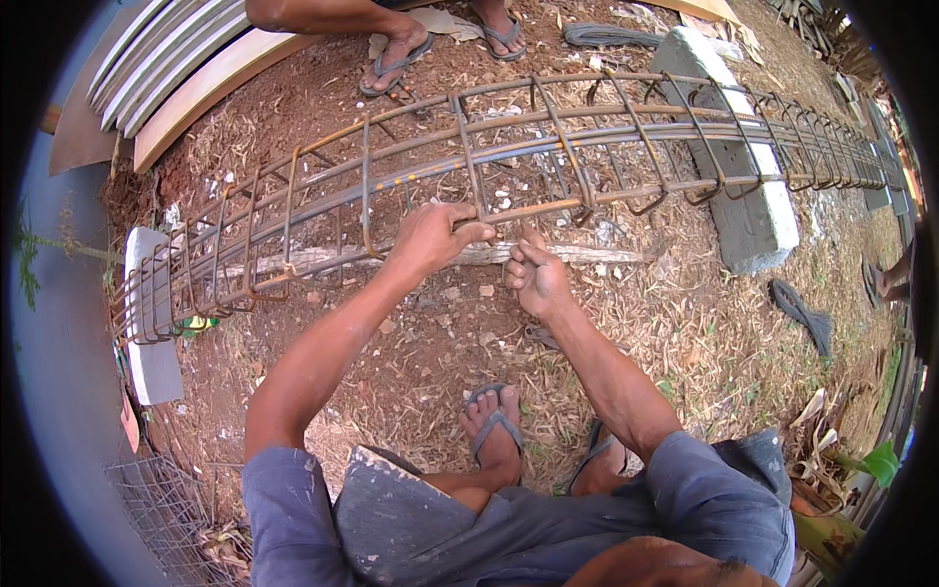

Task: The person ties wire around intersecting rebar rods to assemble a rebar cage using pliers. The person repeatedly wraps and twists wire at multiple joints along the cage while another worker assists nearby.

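Bars (518,151) and square hoops (466,147) make up a long steel cage, seen in the head view lying across two blocks. Its left end rests over the white block (155,370), with that block's near edge sticking out below; farther right it crosses the grey block (729,210), whose near and far ends both show beyond the cage.

The left hand (428,240) is partly closed, fingers over the near bar (626,194) and thumb below; it seems to have hold of the bar beside a hoop. The right hand (539,277) is just below that bar, fingers curled in and the index finger near the thumb. Whether it pinches something thin, I cannot tell.

As for progress, the long bars are in place and hoops stand along the full visible length, so the frame looks largely formed. The work now appears to be at one crossing on the near side; which crossings are fastened and which remain is too small to tell. One wire bundle (804,318) lies on the ground beyond the grey block's near right corner, another (611,36) beside its far end.
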The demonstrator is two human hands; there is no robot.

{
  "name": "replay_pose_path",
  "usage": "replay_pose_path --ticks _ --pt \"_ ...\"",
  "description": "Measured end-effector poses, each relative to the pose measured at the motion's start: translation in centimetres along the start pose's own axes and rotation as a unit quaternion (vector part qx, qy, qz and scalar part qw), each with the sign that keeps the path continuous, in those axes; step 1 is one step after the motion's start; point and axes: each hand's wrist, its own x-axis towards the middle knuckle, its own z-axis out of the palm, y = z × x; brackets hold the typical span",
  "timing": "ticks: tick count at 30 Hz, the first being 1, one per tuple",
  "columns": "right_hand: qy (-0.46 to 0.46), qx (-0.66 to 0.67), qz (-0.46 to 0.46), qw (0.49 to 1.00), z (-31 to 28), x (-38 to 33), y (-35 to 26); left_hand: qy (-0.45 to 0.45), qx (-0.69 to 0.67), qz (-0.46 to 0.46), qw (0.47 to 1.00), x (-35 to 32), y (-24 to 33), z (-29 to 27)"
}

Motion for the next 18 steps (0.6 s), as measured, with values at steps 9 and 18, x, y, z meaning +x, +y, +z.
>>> replay_pose_path --ticks 9,18 --pt "-0.032 -0.008 -0.07 0.997 -0.2 3.0 1.4 0.122 0.086 0.087 0.985 -0.3 0.0 1.8" --pt "-0.03 -0.121 -0.122 0.985 0.0 1.9 1.5 0.164 0.113 0.126 0.972 -1.4 0.4 2.9"
